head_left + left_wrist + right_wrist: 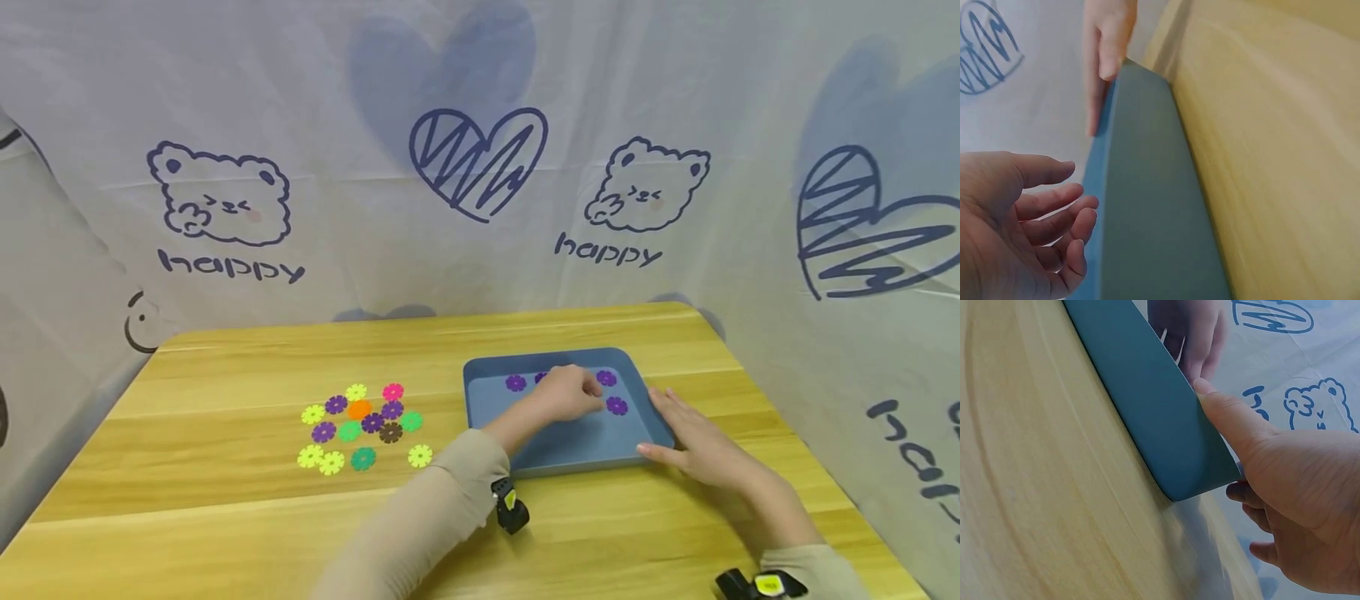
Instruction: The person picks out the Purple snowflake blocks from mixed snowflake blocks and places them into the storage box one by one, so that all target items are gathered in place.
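Note:
In the head view my left hand (567,392) is over a blue tray (480,417), with several purple snowflake discs (617,406) lying in it. One disc is partly hidden behind that hand. The left wrist view shows its fingers (1054,222) loosely bent, the thumb apart from them and nothing between. At the tray's right side my right hand (701,442) holds the near corner, its thumb (1235,419) on the near rim and its fingers along the outer side.
Left of the tray, loose discs (349,431) in yellow, purple, green, orange, pink and brown lie on the wooden table (225,467). A printed curtain (337,208) hangs along the table's back and right side.

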Demonstrator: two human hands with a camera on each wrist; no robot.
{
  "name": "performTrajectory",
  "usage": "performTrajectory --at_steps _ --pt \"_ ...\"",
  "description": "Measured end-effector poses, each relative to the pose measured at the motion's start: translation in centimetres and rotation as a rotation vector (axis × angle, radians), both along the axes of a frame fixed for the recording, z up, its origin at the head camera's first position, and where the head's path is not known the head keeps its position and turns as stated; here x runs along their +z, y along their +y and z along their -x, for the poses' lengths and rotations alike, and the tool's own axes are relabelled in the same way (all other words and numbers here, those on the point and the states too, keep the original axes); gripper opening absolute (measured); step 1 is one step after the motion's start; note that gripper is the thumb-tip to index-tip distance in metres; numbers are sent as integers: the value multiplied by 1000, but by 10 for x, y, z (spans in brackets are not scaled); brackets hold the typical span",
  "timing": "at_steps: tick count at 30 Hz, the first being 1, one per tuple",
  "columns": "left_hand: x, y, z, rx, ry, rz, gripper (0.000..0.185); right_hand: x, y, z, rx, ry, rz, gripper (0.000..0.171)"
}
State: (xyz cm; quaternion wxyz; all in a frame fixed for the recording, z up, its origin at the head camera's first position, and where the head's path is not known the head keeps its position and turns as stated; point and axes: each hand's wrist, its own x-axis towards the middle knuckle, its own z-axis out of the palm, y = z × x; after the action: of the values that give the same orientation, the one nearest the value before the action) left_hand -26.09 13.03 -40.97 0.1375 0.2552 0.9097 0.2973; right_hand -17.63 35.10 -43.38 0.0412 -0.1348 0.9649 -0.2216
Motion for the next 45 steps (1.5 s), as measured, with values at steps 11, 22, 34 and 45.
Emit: performTrajectory --at_steps 11,22,34,45 --pt "24 -75 -33 -70 71 -156 22 -2 1 0 2 35 -21 92" --pt "16 -181 -49 34 209 -234 16 -3 2 2 13 41 -21 92" --pt "1 -292 -46 284 175 -144 27 -1 -1 3 17 56 -28 92" --pt "-19 -339 -41 273 65 -126 34 -3 2 1 5 37 -25 92"
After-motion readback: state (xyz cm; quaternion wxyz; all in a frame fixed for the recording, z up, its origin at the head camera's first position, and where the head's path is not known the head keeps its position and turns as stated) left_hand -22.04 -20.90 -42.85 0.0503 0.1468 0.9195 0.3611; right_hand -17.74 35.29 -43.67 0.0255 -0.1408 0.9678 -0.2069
